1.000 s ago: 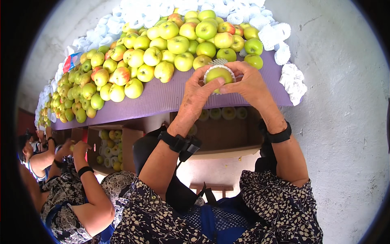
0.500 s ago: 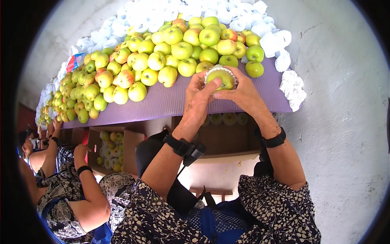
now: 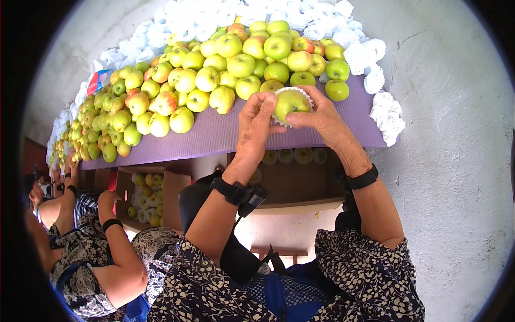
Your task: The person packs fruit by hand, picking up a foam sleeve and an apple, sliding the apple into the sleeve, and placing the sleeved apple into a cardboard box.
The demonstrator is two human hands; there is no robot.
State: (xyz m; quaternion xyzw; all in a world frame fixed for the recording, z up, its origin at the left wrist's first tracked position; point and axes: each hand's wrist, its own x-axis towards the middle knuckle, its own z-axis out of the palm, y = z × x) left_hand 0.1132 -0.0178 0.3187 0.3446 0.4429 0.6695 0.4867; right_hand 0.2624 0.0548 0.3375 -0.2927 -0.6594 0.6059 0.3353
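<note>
A yellow-green apple [image 3: 292, 104] sits in a white foam net sleeve [image 3: 309, 98], its top bare. My right hand [image 3: 326, 119] grips it from the right, with the thumb across the lower front and the fingers around the back. On the left side, my left hand [image 3: 254, 124] has its thumb and fingers closed at the sleeve's edge, against the apple. Both hands are just above the front edge of the purple-covered table [image 3: 214, 131]. Behind them lies a big heap of green, yellow and reddish apples [image 3: 206, 79].
White foam sleeves [image 3: 188, 21] are piled along the back, with a crumpled white bundle [image 3: 386, 115] at the right corner. Below the table are an open carton [image 3: 300, 188] and another carton [image 3: 177, 198], both holding apples. A co-worker's arm [image 3: 120, 241] is at left; a grey wall [image 3: 456, 161] stands right.
My left hand has slid slightly left and down, its thumb drawing back off the apple's front to the sleeve's edge. The apple has turned a little in my right hand.
</note>
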